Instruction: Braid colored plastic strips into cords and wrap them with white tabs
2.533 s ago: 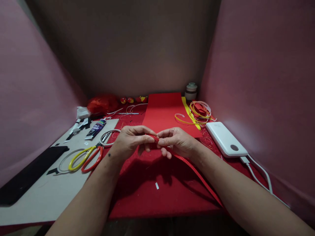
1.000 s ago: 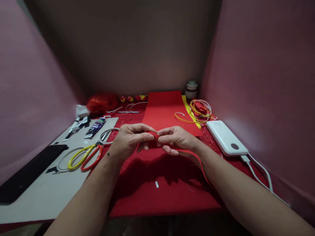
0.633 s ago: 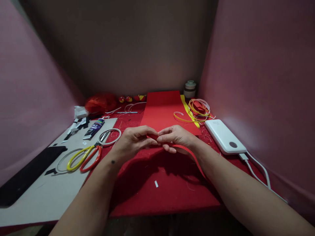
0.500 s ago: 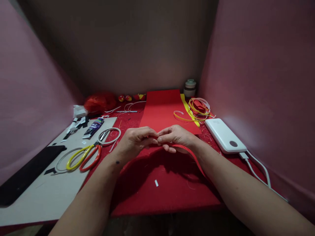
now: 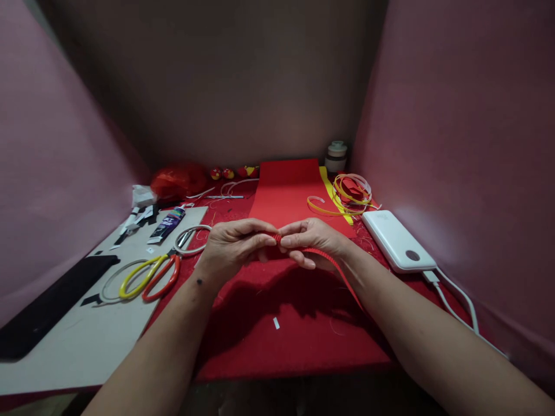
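Note:
Both of my hands meet over the middle of the red cloth, fingertips almost touching. Between them is a narrow red ridged paper strip. My left hand is closed, its thumb and fingers pinching a small ridged part of the strip. My right hand pinches the strip right beside it, and the strip's long tail runs under that hand and along the right forearm. What the curled fingers cover is hidden. Beyond the hands lies a red ridged sheet.
At left, yellow-and-red-handled scissors, a glue tube and a black flat object lie on a grey board. On the right are a white power bank with cable and coiled yellow strips. A white scrap lies in front.
My left fingers have shifted slightly, so the ridged part of the strip between the fingertips now shows. The right hand keeps its pinch; the view has moved a little.

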### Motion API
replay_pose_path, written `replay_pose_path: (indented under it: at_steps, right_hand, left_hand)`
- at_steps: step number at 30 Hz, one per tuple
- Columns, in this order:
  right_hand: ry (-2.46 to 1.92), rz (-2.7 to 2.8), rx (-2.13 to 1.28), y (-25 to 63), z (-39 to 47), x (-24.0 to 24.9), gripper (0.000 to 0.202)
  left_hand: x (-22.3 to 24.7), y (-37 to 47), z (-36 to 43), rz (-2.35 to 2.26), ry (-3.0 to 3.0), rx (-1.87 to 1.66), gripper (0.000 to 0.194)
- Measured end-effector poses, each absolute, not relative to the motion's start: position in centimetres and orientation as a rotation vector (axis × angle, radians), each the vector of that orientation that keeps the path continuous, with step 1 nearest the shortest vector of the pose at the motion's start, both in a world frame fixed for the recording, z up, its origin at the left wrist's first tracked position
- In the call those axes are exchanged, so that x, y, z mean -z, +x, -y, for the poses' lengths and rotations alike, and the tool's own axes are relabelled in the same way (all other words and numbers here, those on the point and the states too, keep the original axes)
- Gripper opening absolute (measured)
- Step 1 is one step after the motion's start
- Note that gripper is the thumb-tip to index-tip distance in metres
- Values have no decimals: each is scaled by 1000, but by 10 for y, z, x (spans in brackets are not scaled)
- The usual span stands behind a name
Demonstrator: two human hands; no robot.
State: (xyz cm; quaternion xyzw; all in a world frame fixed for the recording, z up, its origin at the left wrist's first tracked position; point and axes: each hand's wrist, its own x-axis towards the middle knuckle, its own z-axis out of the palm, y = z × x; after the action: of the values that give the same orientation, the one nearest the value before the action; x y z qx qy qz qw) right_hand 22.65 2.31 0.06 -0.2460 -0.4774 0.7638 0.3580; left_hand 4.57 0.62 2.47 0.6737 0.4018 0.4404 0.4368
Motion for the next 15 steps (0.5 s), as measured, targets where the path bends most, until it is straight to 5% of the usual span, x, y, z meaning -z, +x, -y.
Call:
replay_pose_path:
  at_steps: [10,15]
  right_hand:
    - [-607,1358,-1975,230,-22,-3,15]
    - [-760,1434,-1861,231,-27,4,15]
  left_hand:
    - [-25,41,-9,-1017,1676,-1003,18]
    - [-20,38,-17,-1037,2222,-946,13]
